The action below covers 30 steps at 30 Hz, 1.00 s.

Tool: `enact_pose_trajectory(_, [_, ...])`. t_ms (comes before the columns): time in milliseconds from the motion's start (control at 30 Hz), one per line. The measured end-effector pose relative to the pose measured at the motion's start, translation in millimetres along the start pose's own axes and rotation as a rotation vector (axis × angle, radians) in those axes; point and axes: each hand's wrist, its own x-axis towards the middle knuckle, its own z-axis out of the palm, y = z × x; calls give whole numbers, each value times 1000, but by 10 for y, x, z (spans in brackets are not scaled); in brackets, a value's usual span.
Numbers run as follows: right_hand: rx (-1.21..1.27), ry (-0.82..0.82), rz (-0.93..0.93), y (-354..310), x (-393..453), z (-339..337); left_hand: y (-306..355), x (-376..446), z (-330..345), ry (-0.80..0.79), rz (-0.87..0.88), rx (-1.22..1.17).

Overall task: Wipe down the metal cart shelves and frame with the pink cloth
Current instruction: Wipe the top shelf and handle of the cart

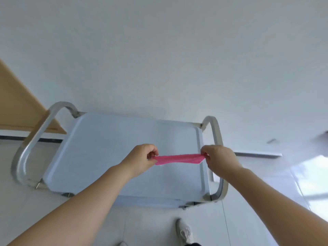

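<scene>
Hands up over the metal cart: the left hand and right hand stretch the pink cloth taut between them, fingers pinching each end. The cloth hangs in the air above the cart's top shelf, toward its right end, not touching it. Below the cart, a white shoe stands on the pale floor.

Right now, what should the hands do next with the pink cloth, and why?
Probably lower the pink cloth flat onto the metal cart's top shelf. The left hand and right hand hold it stretched in the air above the shelf, not visibly touching it, so no wiping can start.
</scene>
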Motion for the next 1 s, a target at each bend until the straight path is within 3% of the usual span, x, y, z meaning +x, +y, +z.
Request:
enact_pose_trajectory(67, [-10, -55, 75, -73, -197, 196, -171, -13, 67, -89, 14, -51])
enact_pose_trajectory(167, [-1, -109, 194, -139, -208, 443, -353, 59, 183, -66, 19, -120])
enact_pose_trajectory(267, [-116, -287, 267, -120, -92, 732, -509, 149, 418, -10, -27, -157])
enact_pose_trajectory(333, [-209, -406, 247, -127, -74, 961, -665, 157, 599, -62, -17, -59])
enact_pose_trajectory(433, [-179, -454, 142, -110, -135, 1338, -894, 76, 781, -157, 9, 90])
enact_pose_trajectory(600, [-78, -455, -284, -34, -220, 1757, -1167, 19, 957, -134, 90, 259])
enact_pose_trajectory(800, [-42, -382, -503, -49, -20, 2011, -1412, 37, 1128, -108, 237, 462])
enact_pose_trajectory(1000, [-159, -410, -582, -24, 183, 2278, -1618, 122, 1162, -82, 284, 510])
